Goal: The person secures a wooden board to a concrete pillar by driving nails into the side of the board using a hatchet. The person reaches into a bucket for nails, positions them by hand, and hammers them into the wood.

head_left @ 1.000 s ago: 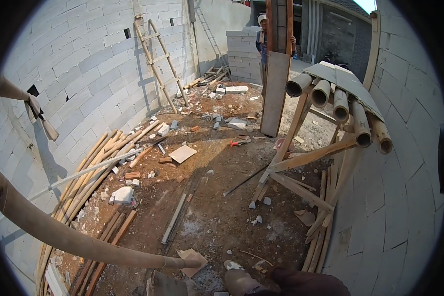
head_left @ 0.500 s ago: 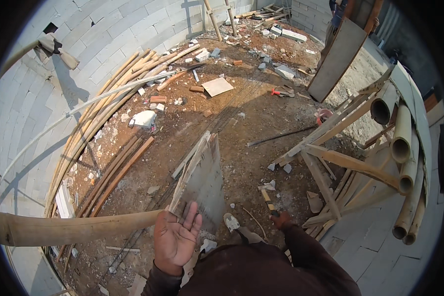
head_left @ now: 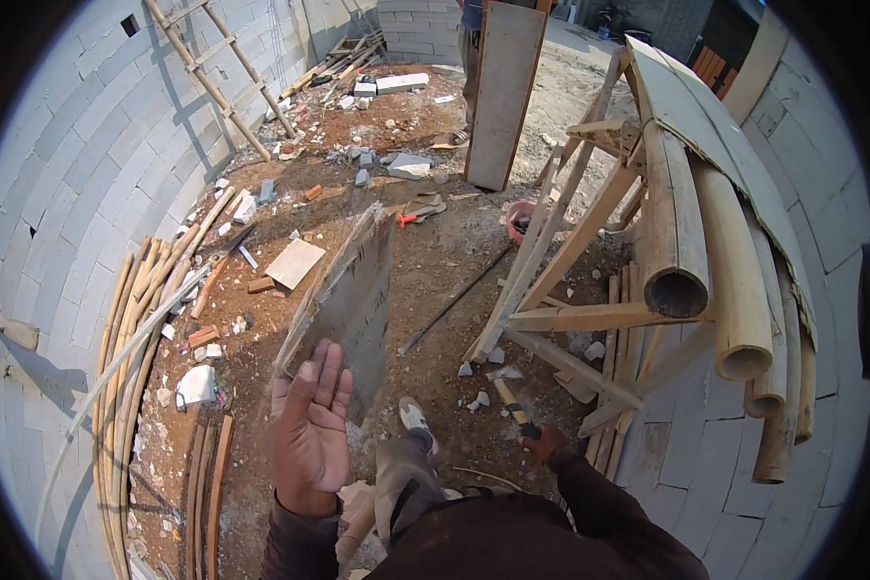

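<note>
My left hand (head_left: 309, 435) is raised with its palm toward me and its fingers stretched out. Those fingers overlap the near end of a worn, upright board (head_left: 343, 319). Whether they touch it or only lie in front of it is hard to tell. Low on the right, my right hand (head_left: 548, 445) is closed round the grip of a hammer (head_left: 517, 411). Its handle is yellow and black, and its pale metal head points away from me, partly blending into the rubble.
Bamboo poles (head_left: 677, 222) lie across a timber frame (head_left: 580, 319) at right, beneath a sheet (head_left: 725, 126). Farther off, a person (head_left: 471, 58) stands by a tall panel (head_left: 506, 97). Reddish timbers (head_left: 203, 493), more bamboo (head_left: 130, 387) and a ladder (head_left: 217, 77) are at left.
My view has swung to the right, bringing the bamboo-laden frame nearer. My left hand and the upright board have shifted up and left in the picture. The hammer stays in my right hand.
</note>
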### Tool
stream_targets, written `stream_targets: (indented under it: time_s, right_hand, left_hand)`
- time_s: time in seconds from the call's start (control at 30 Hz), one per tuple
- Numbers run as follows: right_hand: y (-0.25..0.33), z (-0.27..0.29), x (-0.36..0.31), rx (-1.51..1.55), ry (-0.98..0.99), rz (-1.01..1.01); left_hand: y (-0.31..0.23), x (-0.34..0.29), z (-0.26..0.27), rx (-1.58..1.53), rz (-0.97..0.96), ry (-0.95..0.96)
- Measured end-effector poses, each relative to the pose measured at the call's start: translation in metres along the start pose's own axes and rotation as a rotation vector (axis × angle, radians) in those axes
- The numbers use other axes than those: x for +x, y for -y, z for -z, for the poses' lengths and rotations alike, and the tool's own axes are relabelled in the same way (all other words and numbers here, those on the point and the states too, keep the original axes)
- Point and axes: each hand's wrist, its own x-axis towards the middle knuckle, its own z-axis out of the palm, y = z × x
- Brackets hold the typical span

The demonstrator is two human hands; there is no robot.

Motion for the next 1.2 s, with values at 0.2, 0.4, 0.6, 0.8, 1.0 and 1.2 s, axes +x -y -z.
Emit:
stream_targets:
  time_s: [0.2,0.4,0.6,0.8,1.0,1.2]
  right_hand:
    - [0.053,0.014,0.104,-0.286,0.146,-0.168]
    - [0.086,0.042,0.094,-0.321,0.219,-0.396]
    - [0.092,0.015,0.102,-0.170,0.305,-0.294]
    - [0.110,-0.023,0.143,-0.109,0.140,-0.627]
    - [0.177,-0.004,0.197,-0.162,0.368,-0.507]
    - [0.257,0.016,0.328,-0.171,0.504,-0.507]
  left_hand:
    - [0.016,0.170,0.025,0.179,0.072,0.017]
    - [0.010,0.304,0.011,0.342,0.098,0.011]
    - [-0.020,0.401,-0.008,0.392,0.021,0.079]
    - [-0.065,0.449,-0.019,0.403,-0.093,-0.094]
    - [-0.110,0.504,0.017,0.393,-0.144,-0.229]
    - [-0.113,0.591,0.033,0.442,-0.115,-0.515]
